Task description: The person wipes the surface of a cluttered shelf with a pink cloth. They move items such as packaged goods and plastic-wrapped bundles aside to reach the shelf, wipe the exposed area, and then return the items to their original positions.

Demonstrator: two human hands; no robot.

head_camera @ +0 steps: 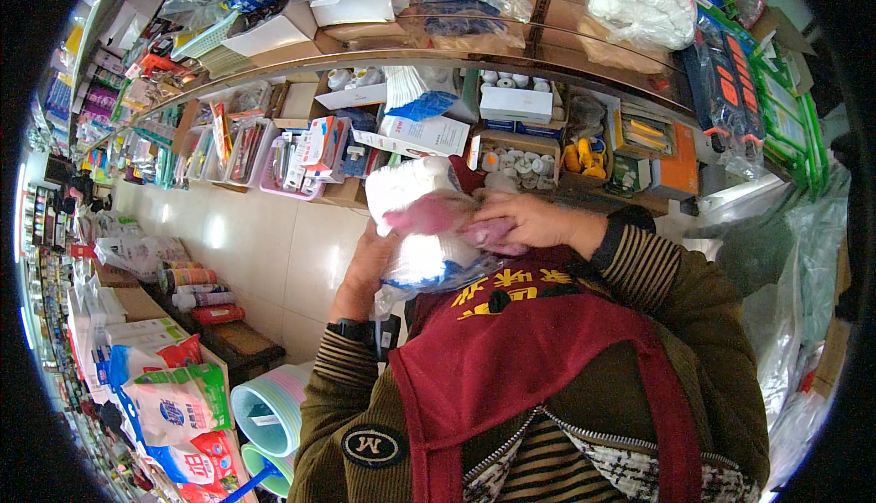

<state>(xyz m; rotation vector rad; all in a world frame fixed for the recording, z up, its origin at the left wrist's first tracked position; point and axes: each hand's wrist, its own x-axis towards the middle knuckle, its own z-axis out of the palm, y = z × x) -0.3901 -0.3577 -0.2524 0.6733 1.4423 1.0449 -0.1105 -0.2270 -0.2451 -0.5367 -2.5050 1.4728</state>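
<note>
My left hand (373, 253) grips the left side of a white knit bundle (393, 191), which looks like a pack of work gloves. Blue edging and clear plastic film (438, 280) show at its lower end. A crumpled pink cloth (489, 232) is bunched in my right hand (530, 219). The cloth stretches across the front of the bundle, blurred by motion. Both hands are in front of the dark red apron (520, 345). My left fingers are partly hidden behind the bundle.
Ahead, a shelf board (472, 58) carries packaged goods above cardboard boxes of white fittings (523, 167) and a pink basket (291, 188). Stacked plastic buckets (267, 414) and detergent bags (181, 404) stand at lower left. Plastic-wrapped goods (797, 256) are on the right.
</note>
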